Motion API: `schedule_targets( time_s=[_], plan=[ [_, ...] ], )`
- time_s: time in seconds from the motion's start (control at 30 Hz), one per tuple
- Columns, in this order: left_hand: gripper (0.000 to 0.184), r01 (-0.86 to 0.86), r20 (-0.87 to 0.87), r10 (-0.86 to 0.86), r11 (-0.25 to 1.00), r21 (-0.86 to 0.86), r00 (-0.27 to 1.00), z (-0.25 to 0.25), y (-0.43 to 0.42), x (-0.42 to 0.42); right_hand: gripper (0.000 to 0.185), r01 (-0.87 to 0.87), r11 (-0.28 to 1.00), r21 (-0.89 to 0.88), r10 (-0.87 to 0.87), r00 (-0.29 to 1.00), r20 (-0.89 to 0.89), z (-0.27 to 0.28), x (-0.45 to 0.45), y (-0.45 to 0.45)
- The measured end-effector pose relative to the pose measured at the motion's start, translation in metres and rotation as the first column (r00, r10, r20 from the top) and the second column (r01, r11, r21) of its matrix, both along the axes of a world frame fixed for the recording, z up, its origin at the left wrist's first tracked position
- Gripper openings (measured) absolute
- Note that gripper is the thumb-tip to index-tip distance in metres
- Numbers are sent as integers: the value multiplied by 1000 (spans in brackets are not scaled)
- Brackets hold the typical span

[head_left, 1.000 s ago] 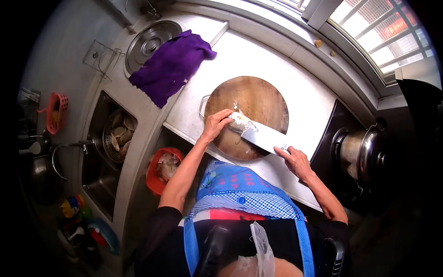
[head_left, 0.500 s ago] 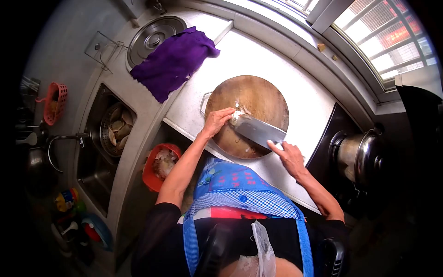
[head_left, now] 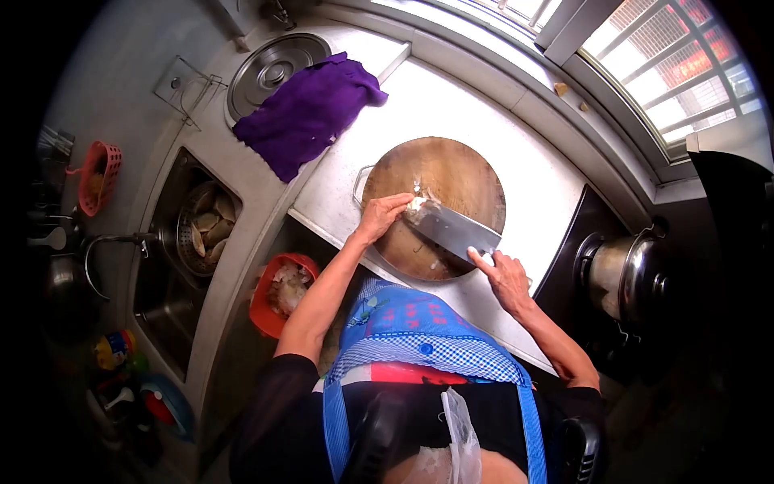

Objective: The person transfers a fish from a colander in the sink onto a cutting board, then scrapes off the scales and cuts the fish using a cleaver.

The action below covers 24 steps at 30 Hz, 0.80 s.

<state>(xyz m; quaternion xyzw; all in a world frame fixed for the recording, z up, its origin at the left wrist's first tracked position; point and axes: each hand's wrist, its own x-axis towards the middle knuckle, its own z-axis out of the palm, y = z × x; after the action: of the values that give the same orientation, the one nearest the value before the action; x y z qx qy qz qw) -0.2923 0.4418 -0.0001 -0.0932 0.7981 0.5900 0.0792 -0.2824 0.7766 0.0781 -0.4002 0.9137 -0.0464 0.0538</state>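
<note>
A broad-bladed cleaver [head_left: 458, 230] lies slantwise across a round wooden chopping board [head_left: 451, 165]. My right hand [head_left: 508, 280] is closed around its handle at the board's lower right, with a finger stretched along toward the blade. At the board's left part, my left hand [head_left: 382, 218] has its fingertips pressed together against a small whitish piece of food [head_left: 416, 203], right beside the cleaver's tip end. What kind of food it is cannot be made out. Some small pale scraps lie around it on the wood.
A purple cloth [head_left: 310, 113] partly covers a metal lid [head_left: 274, 68] on the counter. To the left, the sink [head_left: 165, 323] holds a colander [head_left: 187, 238] with several pale brownish pieces. An orange bin [head_left: 266, 310] with scraps is below; a steel pot [head_left: 613, 278] stands right.
The view has shifted very slightly. Both hands and the cleaver keep nearly the same place on the board.
</note>
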Motion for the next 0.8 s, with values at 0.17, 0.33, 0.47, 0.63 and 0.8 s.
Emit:
schedule_targets(
  time_s=[0.17,0.33,0.47,0.63,0.8],
  plan=[
    [29,23,-199,-54,988,-151,979,4,6,3,68,-56,998,-6,55,988,-144,-5,-2,-2],
    [29,38,-93,-49,993,-116,995,16,4,2,68,-109,990,-93,97,986,-133,-14,-6,-19],
    [29,44,-145,-69,985,-168,987,3,2,1,67,42,998,-41,-40,998,58,13,6,20],
    [26,58,-159,-71,995,-85,985,10,1,0,66,44,998,54,-45,999,14,17,29,44],
    [24,67,-153,-109,964,-258,982,14,9,-7,66,51,999,2,-51,998,-30,-2,31,24]
  ],
)
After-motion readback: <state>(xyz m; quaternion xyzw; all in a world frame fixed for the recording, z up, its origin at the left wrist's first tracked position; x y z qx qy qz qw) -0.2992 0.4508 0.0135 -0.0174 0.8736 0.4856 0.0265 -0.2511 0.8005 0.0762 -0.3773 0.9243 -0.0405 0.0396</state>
